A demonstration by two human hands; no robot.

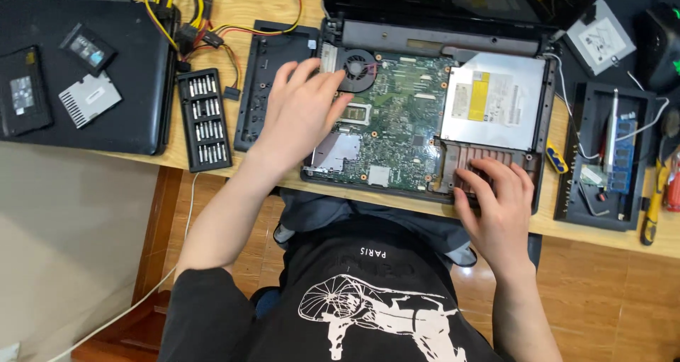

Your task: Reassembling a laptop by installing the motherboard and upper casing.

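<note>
Laptop (425, 107), opened up with its green motherboard (397, 121) bare, lies on the wooden worktop (241, 1) straight in front of the person. Left hand (301, 114) rests flat and spread on the board's left part, fingertips just beside the round cooling fan (358, 68). Right hand (499, 199) lies spread, fingers slightly curled, on the ribbed copper-coloured bay (489, 160) at the near right corner, below the silver optical drive (492, 100). Neither hand pinches anything. Left of the machine stand a black cover panel (265, 71) and a screwdriver bit set (204, 117); a closed black laptop (134, 86) lies further left. A tray with a blue memory stick (623, 153) sits to the right.
</note>
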